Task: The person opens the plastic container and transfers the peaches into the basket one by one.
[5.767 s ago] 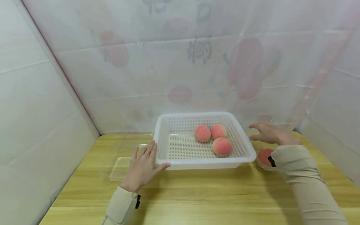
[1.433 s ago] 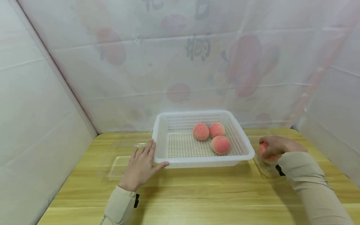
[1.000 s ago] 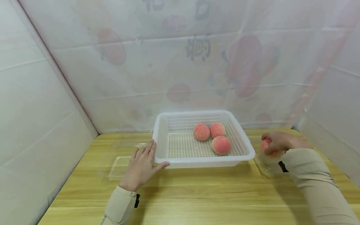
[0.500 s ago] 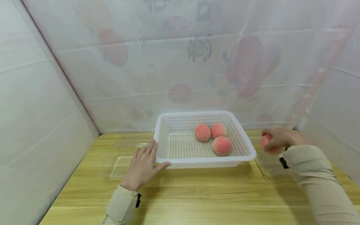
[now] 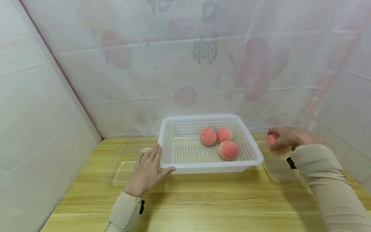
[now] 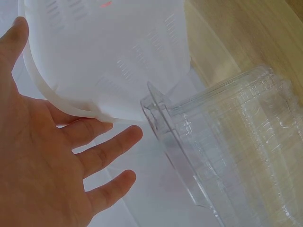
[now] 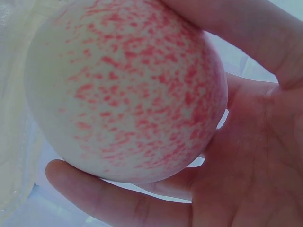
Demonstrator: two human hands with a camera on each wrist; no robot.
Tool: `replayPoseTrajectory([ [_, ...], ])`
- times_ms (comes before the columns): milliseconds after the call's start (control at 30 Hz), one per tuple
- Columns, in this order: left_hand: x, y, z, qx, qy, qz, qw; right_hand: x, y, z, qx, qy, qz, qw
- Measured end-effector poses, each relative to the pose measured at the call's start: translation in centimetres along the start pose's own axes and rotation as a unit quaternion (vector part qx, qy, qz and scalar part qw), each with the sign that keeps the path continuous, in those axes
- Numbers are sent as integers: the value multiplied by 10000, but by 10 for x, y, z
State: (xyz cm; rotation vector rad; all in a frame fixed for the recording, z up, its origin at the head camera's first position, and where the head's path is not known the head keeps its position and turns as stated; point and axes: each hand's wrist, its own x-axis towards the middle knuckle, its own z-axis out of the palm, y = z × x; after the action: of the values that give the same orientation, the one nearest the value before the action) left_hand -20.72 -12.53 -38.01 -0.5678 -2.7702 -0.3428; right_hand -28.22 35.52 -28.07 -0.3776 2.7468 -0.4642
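Note:
My right hand (image 5: 285,138) grips a pink-and-cream peach (image 7: 125,90) between thumb and curled fingers, right of the white plastic basket (image 5: 208,165). This peach shows above a clear plastic container (image 5: 279,170). My left hand (image 5: 146,175) lies at the basket's left rim, fingers stretched and thumb along the front corner. The left wrist view has those fingertips right at the rim, the palm bare. Inside the basket, toward its right side, three peaches sit close together: one at left (image 5: 208,136), one at back (image 5: 224,134) and one in front (image 5: 229,150).
Another clear plastic container (image 6: 227,146) stands left of the basket, close to my left fingers. Everything rests on a wood-grain table (image 5: 197,206). A white printed sheet (image 5: 162,74) hangs right behind the basket, with pale panels at both sides.
My right hand, earlier bare over the table, has taken hold of the peach in the right-hand container and raised it a little toward the back. The left hand stays at the rim.

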Motion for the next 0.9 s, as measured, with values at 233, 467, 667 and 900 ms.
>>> replayPoseTrajectory([
  [233, 1, 0, -1, 11, 28, -2, 10000, 0, -7, -6, 80, -25, 27, 10000],
  [467, 0, -1, -1, 69, -90, -6, 9999, 2, -8, -4, 155, -131, 182, 9996],
  [667, 0, -1, -1, 94, -67, 8, 9999, 3, -11, -4, 230, -148, 200, 9994],
  [900, -1, 0, -1, 83, -48, 5, 10000, 2, -13, -5, 504, -69, 46, 9987],
])
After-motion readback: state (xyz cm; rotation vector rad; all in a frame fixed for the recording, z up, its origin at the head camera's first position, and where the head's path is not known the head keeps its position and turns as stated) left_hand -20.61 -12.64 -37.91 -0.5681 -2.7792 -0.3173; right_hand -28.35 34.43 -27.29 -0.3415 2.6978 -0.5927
